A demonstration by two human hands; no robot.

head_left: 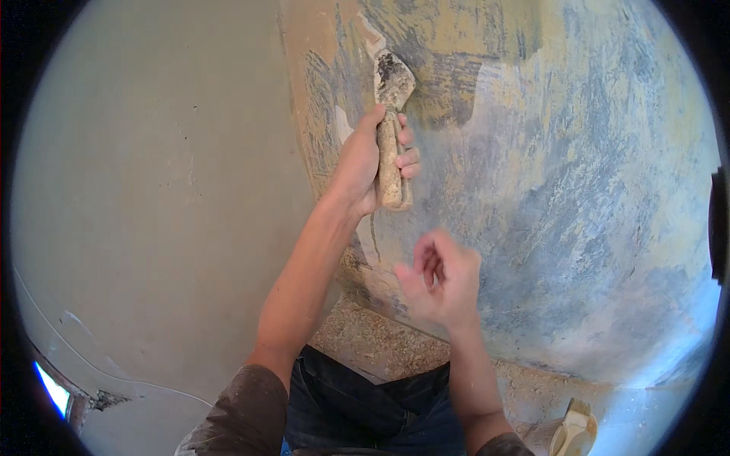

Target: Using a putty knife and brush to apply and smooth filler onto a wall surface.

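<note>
In my left hand [369, 163] is a scraper [394, 80], its handle caked with pale dried material and its blade pointing up along the wall. The blade is spotted dark and white. Fingers wrap the handle from the right side and the thumb lies along its left. Below and to the right, my right hand [443, 281] hovers before the wall with nothing visible in it. Its fingers are loosely curled, with the thumb apart from them, and slightly blurred. Behind both hands stands a patchy wall [547, 175] of grey, yellow and whitish streaks.
A smooth grey-green wall [175, 190] meets the patchy one at a corner on the left. A thin white cable [114, 376] runs low across it. Crumbled debris [372, 338] covers the floor near my legs. A pale yellowish brush-like object [576, 432] is at the lower right.
</note>
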